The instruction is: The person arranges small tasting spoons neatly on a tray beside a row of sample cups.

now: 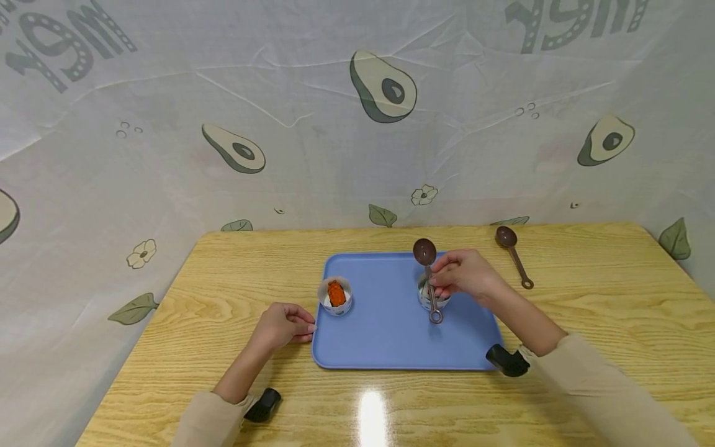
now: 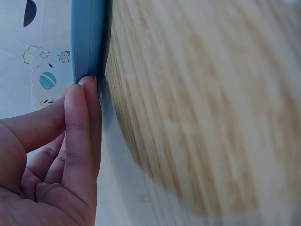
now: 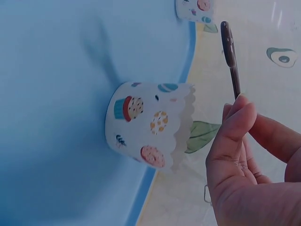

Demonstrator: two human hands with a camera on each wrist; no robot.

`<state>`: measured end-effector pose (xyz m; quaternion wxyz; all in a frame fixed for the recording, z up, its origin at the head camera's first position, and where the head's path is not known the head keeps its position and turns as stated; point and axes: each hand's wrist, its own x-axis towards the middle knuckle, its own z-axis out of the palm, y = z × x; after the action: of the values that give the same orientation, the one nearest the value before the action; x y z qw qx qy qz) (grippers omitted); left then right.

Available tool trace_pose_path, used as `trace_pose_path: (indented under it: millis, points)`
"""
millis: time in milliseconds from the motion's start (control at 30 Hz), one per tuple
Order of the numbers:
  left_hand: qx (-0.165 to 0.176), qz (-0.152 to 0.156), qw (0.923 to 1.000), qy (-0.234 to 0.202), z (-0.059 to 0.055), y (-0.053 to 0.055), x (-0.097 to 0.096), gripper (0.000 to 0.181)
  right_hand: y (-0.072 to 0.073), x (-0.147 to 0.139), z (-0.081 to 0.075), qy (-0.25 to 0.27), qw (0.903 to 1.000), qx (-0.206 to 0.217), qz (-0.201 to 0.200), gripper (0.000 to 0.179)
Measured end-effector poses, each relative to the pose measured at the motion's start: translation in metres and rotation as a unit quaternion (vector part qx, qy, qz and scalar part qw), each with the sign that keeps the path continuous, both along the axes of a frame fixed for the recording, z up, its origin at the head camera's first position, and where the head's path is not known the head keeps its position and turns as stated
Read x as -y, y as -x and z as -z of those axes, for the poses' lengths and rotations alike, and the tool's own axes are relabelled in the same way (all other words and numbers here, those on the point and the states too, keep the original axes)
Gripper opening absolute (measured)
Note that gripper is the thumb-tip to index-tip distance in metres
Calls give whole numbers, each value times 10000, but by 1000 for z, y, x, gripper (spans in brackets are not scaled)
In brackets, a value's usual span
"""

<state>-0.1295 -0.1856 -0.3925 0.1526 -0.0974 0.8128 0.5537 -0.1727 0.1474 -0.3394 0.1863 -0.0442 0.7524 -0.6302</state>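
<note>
My right hand [image 1: 459,276] pinches the handle of a brown measuring spoon [image 1: 426,253]. Its bowl points toward the back of the table and its ringed end toward me. Just below the spoon, a patterned paper cup [image 3: 143,125] with a scalloped rim stands upright on the blue tray [image 1: 385,341]; its contents are mostly hidden. At the tray's left edge, my left hand [image 1: 285,326] grips the rim between thumb and fingers, with the fingertips [image 2: 77,108] right at the blue side. A second paper cup [image 1: 344,307] holding an orange-red lump stands near that edge.
A second brown measuring spoon [image 1: 517,261] lies on the wooden table [image 1: 246,267] right of the tray. Behind the table hangs a pale curtain [image 1: 313,143] printed with avocados. A black camera mount [image 1: 507,361] on my right wrist overhangs the tray's front right corner.
</note>
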Motion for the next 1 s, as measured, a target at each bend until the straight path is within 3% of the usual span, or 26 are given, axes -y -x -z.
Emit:
trace_pose_path:
  millis: [1000]
  points:
    - [-67, 119, 9999, 11, -1, 0, 1, 11, -2, 46, 9, -160, 9995, 284, -27, 19]
